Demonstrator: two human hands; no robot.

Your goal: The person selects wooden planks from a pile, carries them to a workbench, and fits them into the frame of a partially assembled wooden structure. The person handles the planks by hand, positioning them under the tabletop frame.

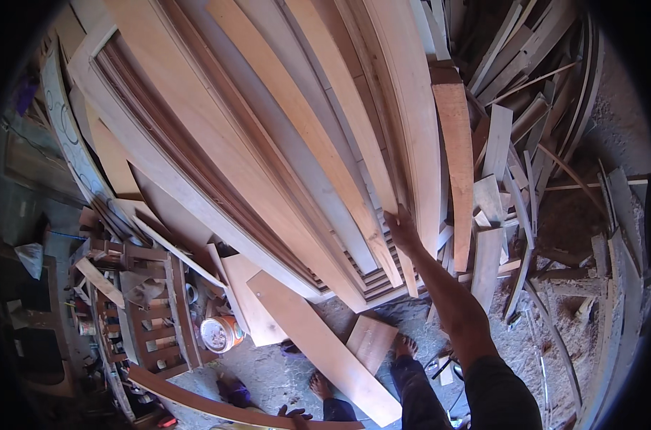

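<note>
Several long planks lie over a large framed wooden panel (425, 143) that fills the upper middle. My right hand (401, 231) reaches forward, its fingers closed around the edge of a narrow light-brown plank (354, 122) near its close end. Beside that plank, to the left, lies another long plank (304, 122). Low in the picture, my left hand (295, 417) is at a long reddish-brown board (196, 396) that crosses in front of me. Its fingers come over the board's upper edge, and the palm is mostly cut off.
A wide loose board (325, 351) slants across the floor by my feet, over a short wood piece (372, 342). To the left are a white bucket (222, 334) and a slatted wooden frame (153, 315). Scrap wood (490, 251) and sawdust (554, 358) lie at right.
</note>
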